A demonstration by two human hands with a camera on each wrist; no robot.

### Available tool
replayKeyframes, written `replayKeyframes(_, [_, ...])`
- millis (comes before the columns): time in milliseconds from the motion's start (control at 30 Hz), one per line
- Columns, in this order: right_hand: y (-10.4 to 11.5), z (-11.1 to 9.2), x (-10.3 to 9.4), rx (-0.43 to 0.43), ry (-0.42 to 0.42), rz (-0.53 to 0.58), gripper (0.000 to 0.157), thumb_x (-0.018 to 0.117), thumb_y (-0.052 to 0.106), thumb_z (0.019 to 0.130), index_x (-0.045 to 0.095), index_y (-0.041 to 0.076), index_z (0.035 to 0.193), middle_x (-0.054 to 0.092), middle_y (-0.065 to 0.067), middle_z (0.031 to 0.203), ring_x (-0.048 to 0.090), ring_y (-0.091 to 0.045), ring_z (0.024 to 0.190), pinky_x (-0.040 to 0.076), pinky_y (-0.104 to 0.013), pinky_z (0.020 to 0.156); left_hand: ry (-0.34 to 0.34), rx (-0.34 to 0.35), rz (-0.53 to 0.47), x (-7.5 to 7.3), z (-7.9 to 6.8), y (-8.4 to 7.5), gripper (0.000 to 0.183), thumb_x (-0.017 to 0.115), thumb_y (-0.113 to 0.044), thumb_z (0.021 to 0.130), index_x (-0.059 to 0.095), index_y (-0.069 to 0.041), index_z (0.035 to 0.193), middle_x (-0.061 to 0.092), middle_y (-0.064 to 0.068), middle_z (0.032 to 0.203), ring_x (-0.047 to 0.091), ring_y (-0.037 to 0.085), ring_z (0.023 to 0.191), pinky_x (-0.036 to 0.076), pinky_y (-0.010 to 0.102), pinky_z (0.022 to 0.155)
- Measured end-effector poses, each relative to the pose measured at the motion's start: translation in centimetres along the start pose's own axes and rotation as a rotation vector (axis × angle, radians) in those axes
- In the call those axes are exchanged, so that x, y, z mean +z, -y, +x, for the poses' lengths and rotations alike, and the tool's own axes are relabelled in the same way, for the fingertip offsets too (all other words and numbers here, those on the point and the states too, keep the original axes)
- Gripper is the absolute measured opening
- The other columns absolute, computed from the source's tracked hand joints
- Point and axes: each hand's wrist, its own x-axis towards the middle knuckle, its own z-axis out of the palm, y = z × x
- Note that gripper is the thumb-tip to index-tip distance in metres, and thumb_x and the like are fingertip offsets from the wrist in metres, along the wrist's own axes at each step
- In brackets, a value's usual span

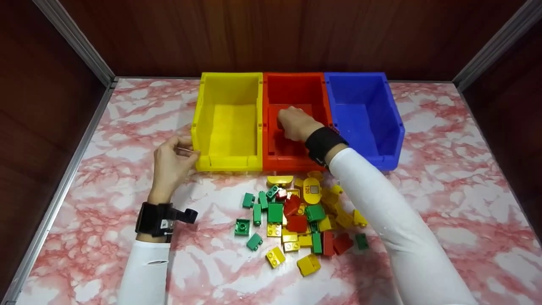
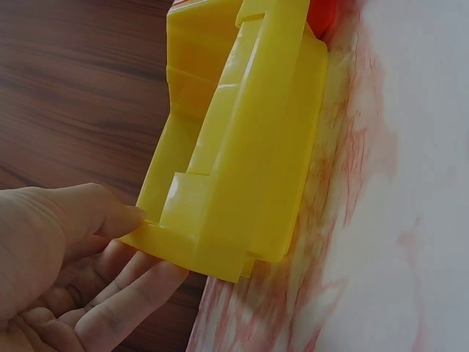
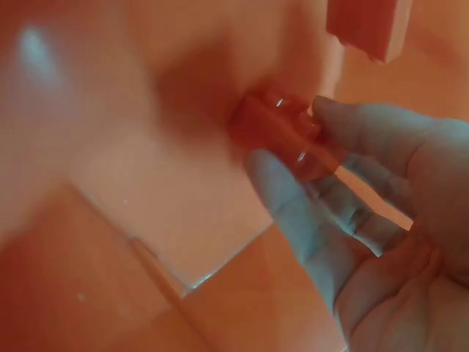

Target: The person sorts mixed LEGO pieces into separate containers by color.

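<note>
At far left: grips the front left corner of the yellow bin [image 1: 230, 163] with the left hand [image 1: 173, 163], between a thumb set at the rim and fingers placed below it on the outside. Wears a black strap [image 1: 154, 219] around the left wrist.

Next toward the right, on the pink-and-white marbled table [image 1: 440, 190], in front of the bins: note a loose heap of green, yellow and red bricks [image 1: 275, 213] (including a yellow piece [image 1: 312, 190] printed with "120").

Behind the heap, at center: reaches into the red bin [image 1: 288, 164] with the right hand [image 1: 298, 123]. Pinches a studded red brick [image 3: 275, 136] between thumb and fingertips, inside that bin. Cannot tell from the right wrist view whether in contact with the bin floor. See also, at the upper edge of that view, a second red block [image 3: 370, 29], cut off by the frame.

At far right: note the blue bin [image 1: 394, 118], set against the red bin and partly covered by the white right sleeve [image 1: 394, 220].
</note>
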Motion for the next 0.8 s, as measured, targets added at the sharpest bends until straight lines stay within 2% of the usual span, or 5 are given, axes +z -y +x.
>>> replayKeyframes(133, [0.2,-0.4,-0.4,-0.002,0.016,0.012,0.028,0.068,0.007,0.099,0.067,0.000,0.126,0.072,-0.018,0.117,0.064,-0.032,0.100,0.059,-0.045,0.098,0.011,-0.011,-0.002,-0.1,0.0,0.0,0.025,0.074,-0.002,0.090,0.071,0.005,0.114,0.076,0.023,0.110,0.070,0.022,0.088,0.051,0.005,0.072])
replayKeyframes(300, [0.4,-1.4,-2.1,-0.044,-0.022,-0.038,0.064,0.072,0.034,0.098,0.052,0.003,0.151,0.062,-0.020,0.144,0.064,-0.037,0.122,0.055,-0.051,0.111,0.019,-0.010,-0.010,-0.2,0.0,-0.1,0.025,0.074,-0.002,0.091,0.070,0.006,0.115,0.075,0.024,0.111,0.071,0.027,0.092,0.051,0.005,0.072])
replayKeyframes(400, [0.5,-2.4,-3.5,-0.050,-0.041,-0.081,0.085,0.069,0.050,0.097,0.036,0.008,0.163,0.046,-0.022,0.163,0.053,-0.042,0.142,0.046,-0.057,0.120,0.019,-0.007,-0.016,-0.2,0.1,0.0,0.026,0.074,-0.002,0.091,0.070,0.006,0.115,0.075,0.023,0.111,0.070,0.025,0.091,0.051,0.005,0.072])
replayKeyframes(567, [0.8,-4.8,-5.3,-0.050,-0.043,-0.094,0.103,0.065,0.068,0.091,0.021,0.017,0.169,0.023,-0.025,0.174,0.033,-0.048,0.157,0.031,-0.065,0.127,0.023,-0.015,-0.020,-0.1,0.1,0.1,0.026,0.074,-0.002,0.091,0.070,0.005,0.115,0.075,0.023,0.112,0.067,0.017,0.088,0.052,0.006,0.073])
replayKeyframes(800, [0.9,-9.4,-6.4,-0.194,-0.166,-0.181,0.106,0.072,0.073,0.083,0.031,0.020,0.166,0.046,-0.024,0.156,0.057,-0.047,0.130,0.056,-0.063,0.103,0.010,-0.001,-0.011,0.0,0.1,0.1,0.025,0.075,-0.002,0.090,0.070,0.005,0.114,0.076,0.023,0.111,0.070,0.019,0.088,0.051,0.005,0.073])
